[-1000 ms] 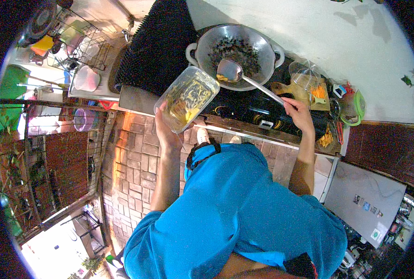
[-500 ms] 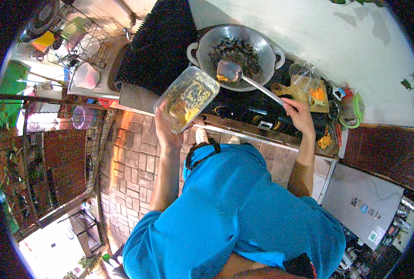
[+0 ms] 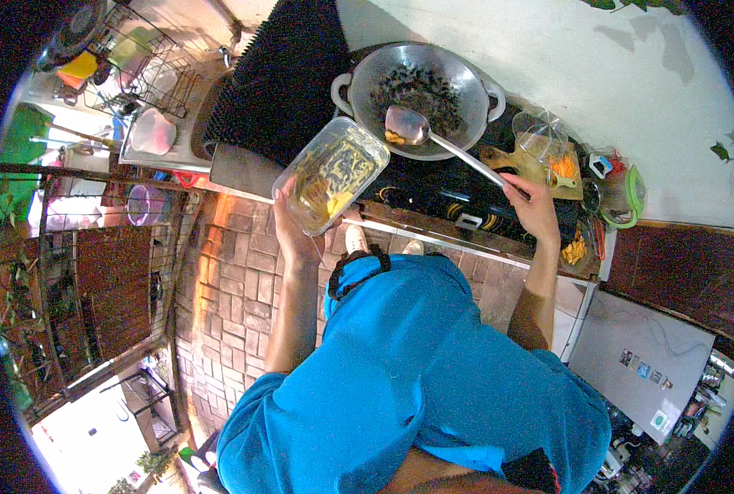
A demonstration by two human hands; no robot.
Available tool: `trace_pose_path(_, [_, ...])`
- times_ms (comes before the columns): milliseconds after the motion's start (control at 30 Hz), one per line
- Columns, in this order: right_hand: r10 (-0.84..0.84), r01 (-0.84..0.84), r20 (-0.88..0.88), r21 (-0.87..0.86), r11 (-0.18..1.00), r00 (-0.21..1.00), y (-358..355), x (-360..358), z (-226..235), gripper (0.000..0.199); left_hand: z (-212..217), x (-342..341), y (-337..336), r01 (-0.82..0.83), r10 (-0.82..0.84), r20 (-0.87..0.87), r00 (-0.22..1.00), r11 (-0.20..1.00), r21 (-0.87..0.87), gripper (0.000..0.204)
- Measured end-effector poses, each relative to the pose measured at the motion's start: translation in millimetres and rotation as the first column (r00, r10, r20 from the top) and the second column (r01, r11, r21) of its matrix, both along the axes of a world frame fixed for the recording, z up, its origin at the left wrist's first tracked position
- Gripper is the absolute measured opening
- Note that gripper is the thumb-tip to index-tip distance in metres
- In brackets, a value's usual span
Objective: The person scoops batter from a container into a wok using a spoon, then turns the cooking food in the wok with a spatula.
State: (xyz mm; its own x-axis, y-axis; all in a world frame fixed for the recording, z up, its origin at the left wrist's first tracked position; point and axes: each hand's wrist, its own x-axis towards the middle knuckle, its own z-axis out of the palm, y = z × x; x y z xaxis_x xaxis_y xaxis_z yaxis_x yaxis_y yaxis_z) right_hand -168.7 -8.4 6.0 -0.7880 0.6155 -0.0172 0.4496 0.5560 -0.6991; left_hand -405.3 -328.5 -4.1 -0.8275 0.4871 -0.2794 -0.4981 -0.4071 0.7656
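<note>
My left hand [image 3: 299, 235] grips a clear plastic container [image 3: 331, 175], tilted, with yellow smears inside and a yellow lump near its lower end. In my right hand [image 3: 534, 210] is the handle of a metal spatula [image 3: 408, 125]. Its blade hangs over the near side of a wok [image 3: 468, 78] and carries a little yellow stuff at its lower left edge. The wok has two loop handles, and dark bits lie across its bottom. It stands on a black stove [image 3: 433, 191]. The container is close to the wok's near left side.
Right of the stove, a wooden board [image 3: 511, 161] holds orange shreds and a clear bowl [image 3: 540, 134]. Past it are a green-rimmed container [image 3: 631, 200] and orange-yellow pieces [image 3: 575, 250]. A black ridged mat [image 3: 280, 90] stands left of the wok, beside the sink [image 3: 192, 136] and wire dish rack [image 3: 157, 70].
Hardly anything differs. The yellow stuff on the spatula blade looks slightly shifted; both hands, the container and the wok keep almost the same places.
</note>
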Motion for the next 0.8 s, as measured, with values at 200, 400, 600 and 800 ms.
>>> trace_pose_path(200, [-0.061,0.065,0.059,-0.058,0.996,0.996,-1,0,1,0.027,-1,-1,1,-0.004,0.004,-0.010,1.000,1.000,-0.002,0.062])
trace_pose_path(400, [-0.056,0.057,0.050,-0.016,0.998,0.997,-8,-4,15,0.025,-4,-2,0,0.022,-0.022,-0.006,1.000,1.000,-0.008,0.066])
trace_pose_path(600, [-0.019,0.019,0.011,0.070,0.997,1.000,-7,-2,14,0.022,-1,-1,5,0.016,-0.015,-0.016,1.000,1.000,0.011,0.065])
trace_pose_path(800, [-0.046,0.046,0.004,0.013,0.999,0.999,-6,0,12,0.023,4,3,10,-0.042,0.041,-0.057,0.998,0.999,-0.011,0.059])
